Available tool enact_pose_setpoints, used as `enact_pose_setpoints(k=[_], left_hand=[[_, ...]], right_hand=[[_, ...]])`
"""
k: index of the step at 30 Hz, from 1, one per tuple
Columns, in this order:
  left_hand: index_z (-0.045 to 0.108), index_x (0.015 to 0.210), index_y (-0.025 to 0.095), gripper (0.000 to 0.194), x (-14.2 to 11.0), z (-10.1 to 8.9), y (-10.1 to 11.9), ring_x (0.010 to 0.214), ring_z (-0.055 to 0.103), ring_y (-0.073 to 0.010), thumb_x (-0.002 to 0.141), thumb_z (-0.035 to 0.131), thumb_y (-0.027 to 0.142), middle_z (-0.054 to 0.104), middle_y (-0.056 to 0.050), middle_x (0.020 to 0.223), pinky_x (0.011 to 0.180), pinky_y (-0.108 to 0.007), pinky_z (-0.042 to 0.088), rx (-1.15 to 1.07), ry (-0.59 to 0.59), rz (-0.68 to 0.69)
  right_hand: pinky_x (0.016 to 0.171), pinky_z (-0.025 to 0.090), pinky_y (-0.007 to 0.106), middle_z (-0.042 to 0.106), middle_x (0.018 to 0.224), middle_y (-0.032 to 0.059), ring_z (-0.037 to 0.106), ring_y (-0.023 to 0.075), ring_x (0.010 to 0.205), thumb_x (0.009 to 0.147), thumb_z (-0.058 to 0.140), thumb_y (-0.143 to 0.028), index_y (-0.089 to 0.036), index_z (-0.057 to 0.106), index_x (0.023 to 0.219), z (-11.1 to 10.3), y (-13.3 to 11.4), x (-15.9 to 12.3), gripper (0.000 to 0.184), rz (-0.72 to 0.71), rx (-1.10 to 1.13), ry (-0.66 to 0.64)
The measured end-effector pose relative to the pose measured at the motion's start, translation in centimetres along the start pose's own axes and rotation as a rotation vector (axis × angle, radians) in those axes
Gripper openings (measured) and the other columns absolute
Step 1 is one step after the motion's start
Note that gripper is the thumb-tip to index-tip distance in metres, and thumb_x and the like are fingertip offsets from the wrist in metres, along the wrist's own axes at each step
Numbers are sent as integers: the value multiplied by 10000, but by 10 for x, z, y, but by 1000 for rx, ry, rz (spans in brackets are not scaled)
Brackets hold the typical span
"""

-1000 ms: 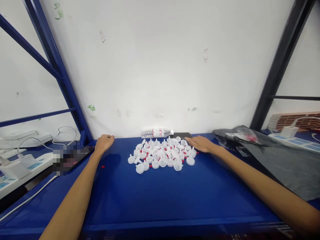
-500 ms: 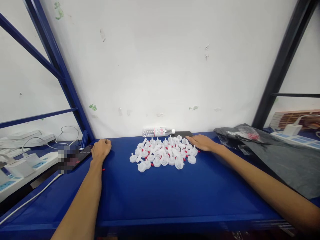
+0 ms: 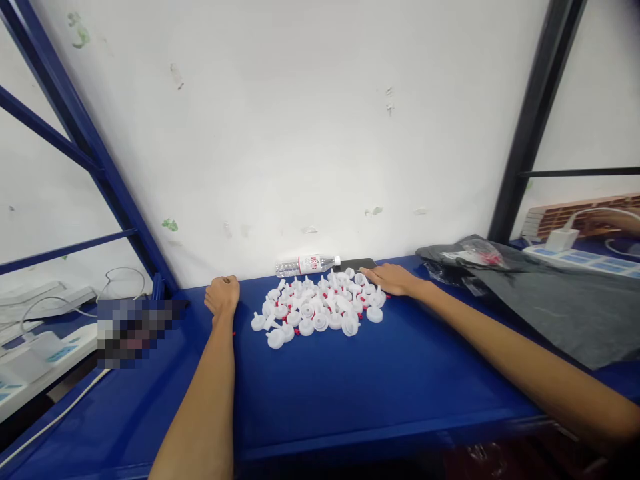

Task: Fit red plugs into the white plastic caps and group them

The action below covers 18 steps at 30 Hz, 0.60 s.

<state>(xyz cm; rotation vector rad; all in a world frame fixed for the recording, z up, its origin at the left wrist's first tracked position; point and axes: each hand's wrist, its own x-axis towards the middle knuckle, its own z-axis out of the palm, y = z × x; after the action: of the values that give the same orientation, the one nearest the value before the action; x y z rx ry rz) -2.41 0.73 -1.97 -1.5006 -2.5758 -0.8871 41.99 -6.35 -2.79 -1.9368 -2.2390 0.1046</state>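
Note:
A pile of small white plastic caps with narrow spouts [image 3: 320, 307] lies on the blue table, with red bits among them. My left hand [image 3: 221, 297] rests to the left of the pile, apart from it. Its fingers are curled into a loose fist, and nothing shows in them. At the pile's back right edge, my right hand [image 3: 393, 278] lies low with its fingers stretched out, beside the nearest caps; whether it touches them I cannot tell. A dark flat object like a phone [image 3: 357, 264] lies just behind its fingertips.
A clear bottle [image 3: 307, 265] lies on its side behind the pile, against the wall. Dark plastic bags [image 3: 520, 293] cover the right side. Power strips [image 3: 585, 259] with plugs stand at both sides, with a white cable [image 3: 60, 417] at left. A blue table surface [image 3: 320, 393] stretches in front.
The view has shifted and tilted slightly. My left hand has moved right, nearer the pile, and its fingers have curled in more. My right hand stays by the pile's edge.

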Motion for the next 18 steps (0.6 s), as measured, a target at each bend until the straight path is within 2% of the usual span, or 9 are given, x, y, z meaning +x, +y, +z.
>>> enact_pose_setpoints(k=[5,10,14,18], left_hand=[[623,1307,196,347,-2,15,17,1116,667,-256,999,649,356,640,-104,1331,930,-471,578,-72,-23,-58],[620,1313,204,353,7,17,11,1132,662,-260,996,655,354,632,-104,1344,936,-470,575,-129,-89,-73],[629,1298,194,347,17,6,-1,1095,676,-252,992,662,354,647,-98,1317,903,-450,589,-191,-204,3],[630,1284,172,347,28,-19,-27,1043,692,-237,995,659,360,668,-96,1265,872,-444,601,-238,-370,111]], right_hand=[[798,481,390,730,875,159,701,328,900,994,24,-732,-204,625,728,-3,-2,-3,843,2,22,2],[777,471,395,708,823,145,689,321,847,994,11,-728,-213,577,671,-3,1,-3,830,-6,36,-7],[781,475,374,715,794,121,695,289,810,1000,9,-721,-215,592,662,-3,2,-4,843,-22,53,-16],[816,489,375,750,880,147,716,301,878,1006,4,-710,-197,687,746,-5,5,-3,893,36,44,14]])
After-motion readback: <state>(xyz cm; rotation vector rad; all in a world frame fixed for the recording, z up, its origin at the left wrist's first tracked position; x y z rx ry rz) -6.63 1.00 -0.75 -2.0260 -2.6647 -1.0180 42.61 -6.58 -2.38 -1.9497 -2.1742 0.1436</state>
